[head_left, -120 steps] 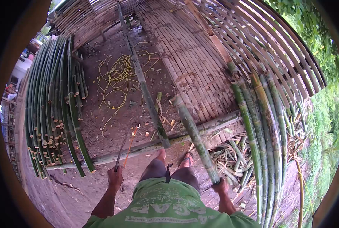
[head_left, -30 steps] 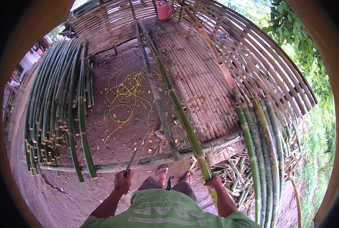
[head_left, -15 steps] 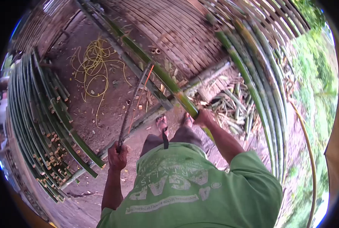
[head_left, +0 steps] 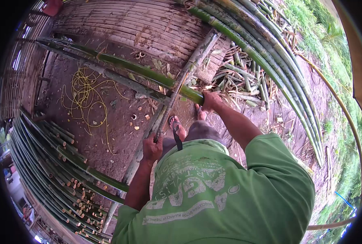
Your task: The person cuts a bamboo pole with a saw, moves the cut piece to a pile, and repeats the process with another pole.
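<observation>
My left hand (head_left: 151,148) is closed round the end of a bow saw (head_left: 171,103) with a dark, slightly curved frame. The saw lies across a green bamboo pole (head_left: 142,73) near the pole's close end; its blade is hardly visible from this angle. At that end my right hand (head_left: 210,100) wraps the bamboo. A greyer pole (head_left: 120,79) runs beside the green one. Both overlap a thick cross pole (head_left: 140,152) in front of my feet.
Stacked cut bamboo (head_left: 63,175) lies at the left, with long bent poles (head_left: 270,61) at the right. Yellow rope (head_left: 83,91) is tangled on the dirt floor. Beyond stands a slatted bamboo platform (head_left: 140,24), with bamboo offcuts (head_left: 246,77) beside it.
The view has turned, swinging the poles toward horizontal. The saw now lies over the bamboo nearer my right hand, its orange blade no longer showing. Both hands keep their hold.
</observation>
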Demonstrator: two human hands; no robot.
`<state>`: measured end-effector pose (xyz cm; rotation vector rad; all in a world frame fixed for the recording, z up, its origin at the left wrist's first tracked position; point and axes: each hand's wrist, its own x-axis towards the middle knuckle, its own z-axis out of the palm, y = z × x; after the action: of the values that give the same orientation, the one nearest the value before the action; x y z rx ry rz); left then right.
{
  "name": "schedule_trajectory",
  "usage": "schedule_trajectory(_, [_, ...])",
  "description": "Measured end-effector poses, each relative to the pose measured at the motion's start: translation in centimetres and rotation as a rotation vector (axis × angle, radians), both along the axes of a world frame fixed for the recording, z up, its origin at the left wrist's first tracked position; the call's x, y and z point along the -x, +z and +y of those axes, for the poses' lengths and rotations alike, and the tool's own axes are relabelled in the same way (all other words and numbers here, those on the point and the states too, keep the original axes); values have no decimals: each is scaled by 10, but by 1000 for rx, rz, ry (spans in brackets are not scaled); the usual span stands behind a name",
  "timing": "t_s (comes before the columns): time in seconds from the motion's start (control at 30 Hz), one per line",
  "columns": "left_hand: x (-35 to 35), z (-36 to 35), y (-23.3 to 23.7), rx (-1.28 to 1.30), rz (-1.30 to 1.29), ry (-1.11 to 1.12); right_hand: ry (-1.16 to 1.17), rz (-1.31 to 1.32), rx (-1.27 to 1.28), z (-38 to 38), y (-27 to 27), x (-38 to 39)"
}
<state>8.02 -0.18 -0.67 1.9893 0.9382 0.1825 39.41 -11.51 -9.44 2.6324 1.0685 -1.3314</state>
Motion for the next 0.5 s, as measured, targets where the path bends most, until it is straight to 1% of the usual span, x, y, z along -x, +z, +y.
schedule_trajectory(0.17, [5,7,-5,-34,28,-64,6,-18,-6,-2,-9,3])
schedule_trajectory(0.33, [2,13,-33,-142,-3,-170,-58,-89,-85,-7,-23,3])
schedule_trajectory(0.43, [4,0,-35,-104,2,-103,-44,-30,-8,-4,-16,2])
schedule_trajectory(0.5, [6,-6,-28,-44,3,-78,-34,-88,-16,-7,-10,8])
